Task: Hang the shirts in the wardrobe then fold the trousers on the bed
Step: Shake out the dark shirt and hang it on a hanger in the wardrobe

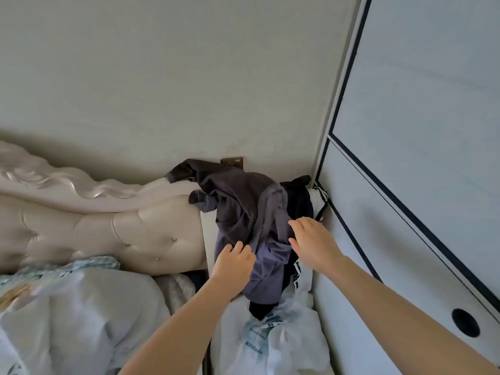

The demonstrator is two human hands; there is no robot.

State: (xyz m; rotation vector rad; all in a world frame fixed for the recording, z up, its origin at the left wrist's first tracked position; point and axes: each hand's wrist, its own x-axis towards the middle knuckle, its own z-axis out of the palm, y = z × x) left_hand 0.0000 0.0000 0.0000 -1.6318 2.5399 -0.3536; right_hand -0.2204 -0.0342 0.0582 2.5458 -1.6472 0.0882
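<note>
A heap of dark clothes (243, 209), grey, purple and black, is piled in the corner between the bed's headboard and the wardrobe (422, 131). My left hand (234, 262) touches the purple-grey garment at the heap's lower left, its fingers lightly bent on the cloth. My right hand (311, 242) reaches onto the heap's right side with fingers spread and fairly straight. Neither hand plainly grips cloth. A black and white garment (300, 272) shows under the heap.
White plastic bags (273, 342) lie below the heap. The padded cream headboard (108, 228) and rumpled bedding (67, 315) fill the left. The wardrobe's sliding door, with a round black pull (465, 322), stands close on the right. A wall socket (232, 161) sits behind the heap.
</note>
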